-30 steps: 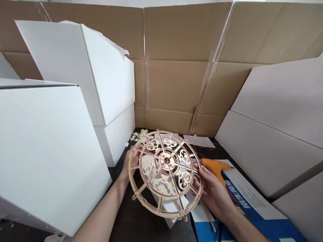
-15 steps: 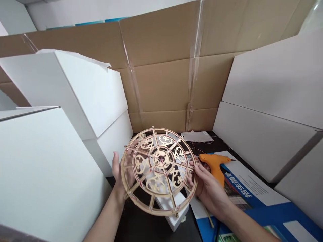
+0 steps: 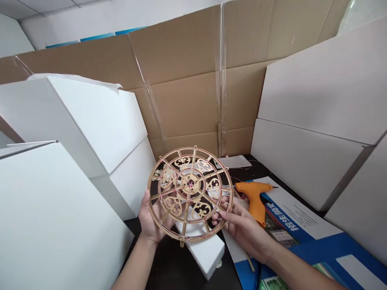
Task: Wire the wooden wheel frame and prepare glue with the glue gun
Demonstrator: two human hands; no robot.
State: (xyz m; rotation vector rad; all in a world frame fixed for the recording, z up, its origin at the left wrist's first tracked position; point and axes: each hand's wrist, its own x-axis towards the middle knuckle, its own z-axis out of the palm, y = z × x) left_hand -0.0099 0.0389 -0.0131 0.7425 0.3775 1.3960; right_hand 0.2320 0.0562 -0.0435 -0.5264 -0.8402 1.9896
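Note:
Tilted toward me, a round openwork wooden wheel has spokes, concentric rings, scroll-shaped cutouts and small tabs on its rim. Thin reddish strands run along its rings and spokes and meet near the hub. My left hand cups the lower left rim, thumb on the outer edge and fingers behind, seen through the gaps. At the lower right, my right hand pinches the rim, its fingertips reaching in among the spokes. Below the wheel a narrow white box lies on the dark table.
An orange glue gun lies at the right on a blue-and-white printed sheet. A thin stick is near my right wrist. White boxes stand on the left, more white boxes on the right, and a cardboard wall behind.
The wheel has turned in my hands and tilted differently, moving slightly up. My left hand has shifted down to the lower left rim. The whole view has swung slightly.

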